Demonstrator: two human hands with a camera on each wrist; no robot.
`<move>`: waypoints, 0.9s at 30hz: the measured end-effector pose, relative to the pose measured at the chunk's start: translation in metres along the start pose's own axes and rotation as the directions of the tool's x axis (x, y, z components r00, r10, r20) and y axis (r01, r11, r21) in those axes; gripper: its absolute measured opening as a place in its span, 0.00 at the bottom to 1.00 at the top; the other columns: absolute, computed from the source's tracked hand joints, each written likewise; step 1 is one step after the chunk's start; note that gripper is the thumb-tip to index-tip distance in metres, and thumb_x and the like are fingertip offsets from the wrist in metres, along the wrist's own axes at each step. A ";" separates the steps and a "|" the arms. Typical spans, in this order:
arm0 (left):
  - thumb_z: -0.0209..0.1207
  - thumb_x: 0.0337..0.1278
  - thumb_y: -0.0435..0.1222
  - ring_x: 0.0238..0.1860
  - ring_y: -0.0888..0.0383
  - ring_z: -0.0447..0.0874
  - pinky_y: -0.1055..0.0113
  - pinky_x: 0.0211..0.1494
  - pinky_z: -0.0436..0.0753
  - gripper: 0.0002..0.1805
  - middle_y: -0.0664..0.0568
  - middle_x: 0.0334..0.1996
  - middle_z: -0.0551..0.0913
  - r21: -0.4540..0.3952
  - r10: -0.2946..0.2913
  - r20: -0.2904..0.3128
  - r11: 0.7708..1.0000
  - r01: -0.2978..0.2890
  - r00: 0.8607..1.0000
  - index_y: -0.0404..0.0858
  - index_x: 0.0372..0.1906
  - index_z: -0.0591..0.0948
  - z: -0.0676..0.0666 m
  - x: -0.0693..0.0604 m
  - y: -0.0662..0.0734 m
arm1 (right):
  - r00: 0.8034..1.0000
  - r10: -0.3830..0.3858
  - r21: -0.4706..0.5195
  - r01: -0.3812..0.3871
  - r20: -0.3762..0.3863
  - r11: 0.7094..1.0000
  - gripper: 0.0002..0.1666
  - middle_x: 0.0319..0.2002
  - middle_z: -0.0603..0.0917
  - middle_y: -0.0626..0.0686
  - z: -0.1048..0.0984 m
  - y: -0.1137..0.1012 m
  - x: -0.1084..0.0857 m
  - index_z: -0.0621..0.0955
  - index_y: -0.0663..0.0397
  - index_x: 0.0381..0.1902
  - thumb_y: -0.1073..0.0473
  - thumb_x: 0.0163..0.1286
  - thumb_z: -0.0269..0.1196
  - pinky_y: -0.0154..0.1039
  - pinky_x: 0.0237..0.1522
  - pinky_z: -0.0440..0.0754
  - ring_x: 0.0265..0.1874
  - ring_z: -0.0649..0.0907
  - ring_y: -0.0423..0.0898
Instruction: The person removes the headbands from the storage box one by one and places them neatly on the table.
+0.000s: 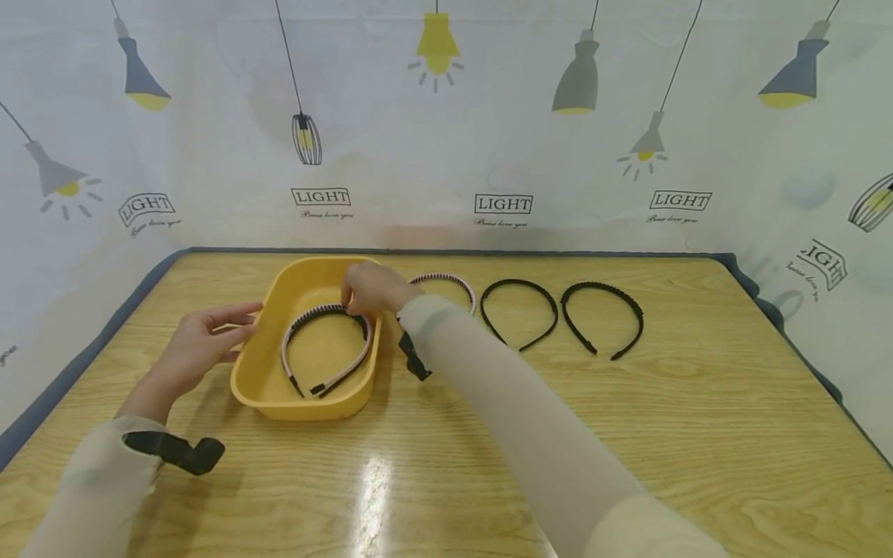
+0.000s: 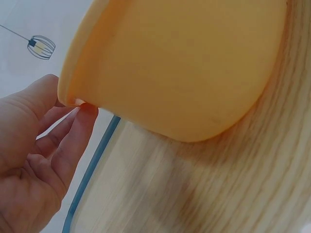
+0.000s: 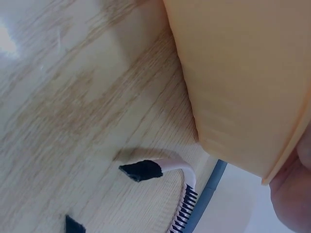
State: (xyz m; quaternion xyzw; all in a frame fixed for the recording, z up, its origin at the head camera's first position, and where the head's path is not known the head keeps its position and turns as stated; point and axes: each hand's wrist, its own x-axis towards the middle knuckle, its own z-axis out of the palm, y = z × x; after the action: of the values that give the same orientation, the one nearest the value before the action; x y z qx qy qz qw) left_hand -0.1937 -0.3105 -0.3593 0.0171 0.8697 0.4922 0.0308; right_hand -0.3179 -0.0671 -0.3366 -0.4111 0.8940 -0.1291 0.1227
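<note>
My left hand [image 1: 198,345] holds the left rim of a yellow plastic basin [image 1: 242,376]. In the left wrist view, a fingertip tucks under that rim. Bent over the basin's far right rim, my right hand [image 1: 373,288] pinches the top of a pink-and-black ridged headband [image 1: 285,349]. This headband is inside the basin with its tips toward me. A dark curve runs along it; whether that is a second headband I cannot tell. The right wrist view shows mostly the basin's outer wall [image 3: 243,97], with part of my right hand at its rim.
Right of the basin lies another pink-and-black headband [image 1: 446,277], partly hidden by my right arm. Farther right are a thin black headband [image 1: 516,282] and a thicker, textured black headband [image 1: 603,286]. A printed curtain [image 1: 418,155] stands behind the wooden table [image 1: 698,434].
</note>
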 end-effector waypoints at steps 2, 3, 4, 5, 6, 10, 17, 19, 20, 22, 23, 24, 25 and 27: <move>0.53 0.63 0.41 0.39 0.79 0.71 0.67 0.38 0.83 0.29 0.34 0.53 0.68 0.000 -0.001 -0.002 1.000 0.001 1.000 0.29 0.64 0.64 0.000 0.000 0.000 | 1.000 -0.002 0.003 0.002 -0.005 1.000 0.12 0.43 0.82 0.47 0.000 0.000 0.000 0.84 0.51 0.43 0.62 0.61 0.60 0.33 0.45 0.77 0.45 0.78 0.42; 0.53 0.63 0.41 0.39 0.79 0.71 0.67 0.38 0.83 0.29 0.34 0.53 0.68 -0.001 -0.001 -0.002 1.000 0.001 1.000 0.29 0.64 0.64 0.000 0.000 0.001 | 1.000 -0.002 0.008 0.002 -0.007 1.000 0.12 0.43 0.82 0.47 0.000 0.000 0.000 0.84 0.51 0.43 0.63 0.61 0.60 0.33 0.44 0.77 0.45 0.78 0.42; 0.53 0.63 0.41 0.39 0.79 0.71 0.67 0.38 0.83 0.29 0.33 0.53 0.68 0.000 0.000 -0.003 1.000 0.000 1.000 0.29 0.64 0.64 0.000 0.000 0.001 | 1.000 -0.003 0.014 0.004 -0.010 1.000 0.12 0.43 0.82 0.47 0.000 0.000 0.000 0.85 0.51 0.43 0.63 0.61 0.60 0.33 0.44 0.77 0.45 0.78 0.42; 0.53 0.63 0.41 0.39 0.79 0.71 0.67 0.38 0.83 0.29 0.34 0.53 0.68 0.000 0.001 -0.003 1.000 -0.001 1.000 0.29 0.64 0.64 0.000 0.000 0.001 | 1.000 -0.005 0.019 0.006 -0.013 1.000 0.13 0.44 0.82 0.47 0.000 0.000 0.000 0.85 0.51 0.43 0.63 0.61 0.60 0.33 0.44 0.77 0.46 0.78 0.42; 0.54 0.63 0.41 0.39 0.79 0.71 0.67 0.38 0.83 0.29 0.34 0.53 0.68 0.001 0.004 -0.003 1.000 -0.004 1.000 0.29 0.64 0.64 0.000 0.000 0.000 | 1.000 -0.005 0.025 0.005 -0.014 1.000 0.13 0.44 0.82 0.47 0.000 0.000 0.000 0.85 0.51 0.43 0.63 0.62 0.60 0.33 0.44 0.77 0.46 0.78 0.42; 0.54 0.63 0.41 0.40 0.78 0.71 0.66 0.39 0.83 0.30 0.36 0.52 0.69 -0.008 0.008 -0.005 1.000 -0.008 1.000 0.29 0.64 0.64 0.001 0.000 0.000 | 0.999 -0.015 0.040 0.016 -0.028 0.999 0.12 0.44 0.82 0.47 0.002 0.002 0.001 0.85 0.51 0.43 0.62 0.62 0.59 0.33 0.46 0.77 0.47 0.78 0.42; 0.54 0.63 0.41 0.40 0.78 0.71 0.66 0.39 0.83 0.30 0.38 0.50 0.69 -0.013 0.010 -0.008 1.000 -0.010 1.000 0.28 0.64 0.64 0.000 -0.001 0.001 | 0.998 -0.027 0.028 0.029 -0.053 0.999 0.12 0.44 0.83 0.47 0.003 0.002 0.002 0.85 0.50 0.43 0.62 0.63 0.59 0.33 0.46 0.77 0.46 0.79 0.42; 0.54 0.63 0.41 0.40 0.78 0.71 0.67 0.39 0.83 0.30 0.38 0.50 0.69 -0.012 0.010 -0.010 1.000 -0.010 1.000 0.28 0.64 0.64 0.000 -0.002 0.002 | 0.998 -0.023 0.031 0.025 -0.057 0.999 0.12 0.44 0.83 0.47 0.002 0.001 0.002 0.85 0.50 0.43 0.62 0.63 0.59 0.33 0.45 0.78 0.45 0.79 0.42; 0.54 0.63 0.41 0.40 0.78 0.71 0.67 0.39 0.83 0.30 0.37 0.51 0.69 -0.013 0.010 -0.011 1.000 -0.010 1.000 0.28 0.64 0.64 0.000 -0.002 0.002 | 0.998 -0.023 0.032 0.025 -0.059 0.999 0.12 0.44 0.83 0.47 0.002 0.001 0.002 0.85 0.50 0.43 0.62 0.63 0.59 0.33 0.44 0.78 0.44 0.79 0.42; 0.54 0.63 0.41 0.40 0.78 0.72 0.67 0.39 0.83 0.29 0.37 0.51 0.68 -0.016 0.008 -0.012 1.000 -0.008 1.000 0.28 0.64 0.64 0.000 -0.002 0.004 | 0.998 -0.020 0.038 0.022 -0.061 0.999 0.13 0.44 0.83 0.47 0.001 0.001 0.002 0.84 0.50 0.44 0.62 0.63 0.58 0.32 0.43 0.78 0.43 0.80 0.41; 0.54 0.63 0.41 0.40 0.78 0.72 0.66 0.39 0.83 0.29 0.36 0.51 0.68 -0.018 0.007 -0.011 1.000 -0.007 1.000 0.28 0.64 0.64 0.000 -0.002 0.004 | 0.998 -0.019 0.042 0.022 -0.062 0.999 0.13 0.44 0.83 0.47 0.001 0.001 0.002 0.84 0.51 0.44 0.62 0.64 0.58 0.32 0.42 0.78 0.42 0.80 0.41; 0.54 0.63 0.41 0.39 0.78 0.72 0.66 0.39 0.83 0.29 0.36 0.51 0.68 -0.019 0.005 -0.010 1.000 -0.005 1.000 0.28 0.64 0.64 0.000 -0.002 0.004 | 0.998 -0.020 0.052 0.023 -0.064 0.998 0.13 0.43 0.83 0.47 0.001 0.001 0.002 0.84 0.51 0.44 0.62 0.64 0.58 0.32 0.41 0.78 0.41 0.80 0.41; 0.54 0.63 0.41 0.39 0.78 0.72 0.66 0.39 0.83 0.29 0.36 0.51 0.68 -0.020 0.005 -0.008 1.000 -0.005 1.000 0.28 0.64 0.64 0.000 -0.002 0.004 | 0.998 -0.021 0.060 0.024 -0.065 0.998 0.13 0.43 0.83 0.47 0.001 0.002 0.002 0.84 0.51 0.44 0.62 0.64 0.58 0.31 0.41 0.78 0.41 0.80 0.41; 0.54 0.63 0.41 0.40 0.78 0.72 0.66 0.39 0.83 0.30 0.36 0.51 0.68 -0.021 0.004 -0.006 1.000 -0.004 1.000 0.28 0.64 0.64 0.001 -0.002 0.004 | 0.997 -0.022 0.082 0.028 -0.073 0.996 0.12 0.43 0.83 0.48 0.001 0.003 0.002 0.84 0.51 0.44 0.61 0.64 0.58 0.31 0.40 0.78 0.40 0.80 0.41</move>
State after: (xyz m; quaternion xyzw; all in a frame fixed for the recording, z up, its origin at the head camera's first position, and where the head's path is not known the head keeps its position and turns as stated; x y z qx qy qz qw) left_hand -0.1916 -0.3079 -0.3559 0.0168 0.8647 0.5013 0.0275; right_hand -0.3211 -0.0674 -0.3384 -0.4120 0.8864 -0.1824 0.1061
